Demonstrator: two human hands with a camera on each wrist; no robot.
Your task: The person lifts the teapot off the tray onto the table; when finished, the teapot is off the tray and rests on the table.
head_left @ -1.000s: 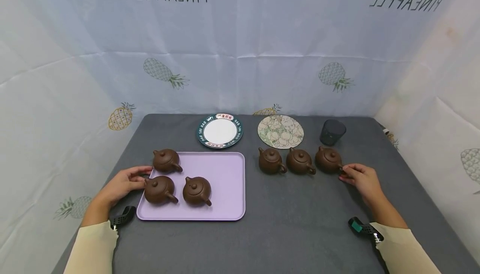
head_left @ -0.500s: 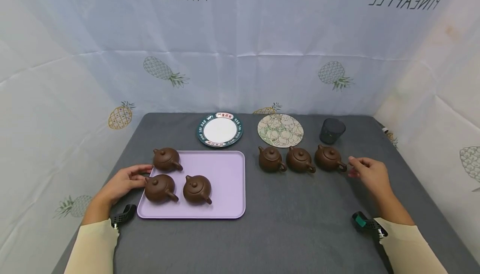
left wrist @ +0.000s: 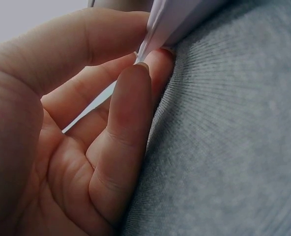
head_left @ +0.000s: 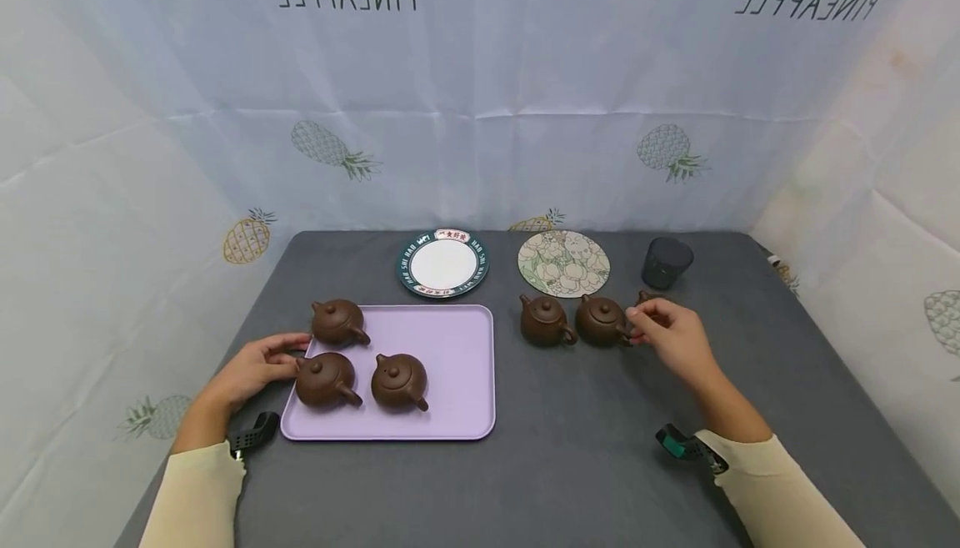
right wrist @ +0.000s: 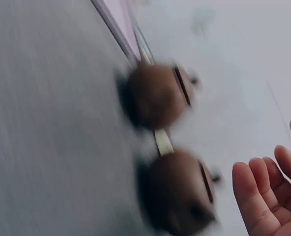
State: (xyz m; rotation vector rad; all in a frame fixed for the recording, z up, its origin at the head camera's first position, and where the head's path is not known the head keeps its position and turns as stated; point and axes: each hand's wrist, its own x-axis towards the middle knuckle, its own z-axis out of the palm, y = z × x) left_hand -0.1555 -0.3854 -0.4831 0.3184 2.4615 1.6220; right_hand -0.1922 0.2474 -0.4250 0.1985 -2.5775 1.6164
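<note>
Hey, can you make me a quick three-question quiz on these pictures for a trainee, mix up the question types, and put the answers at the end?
1. Count: how many teapots sit on the tray?

2. True or false: the plate is on the tray.

3. Multiple choice: in the head view, what does the right hand mostly hide?
A) the dark cup
B) the rightmost teapot
C) the floral mat

Key:
1. Three.
2. False; the plate is behind the tray.
3. B.
</note>
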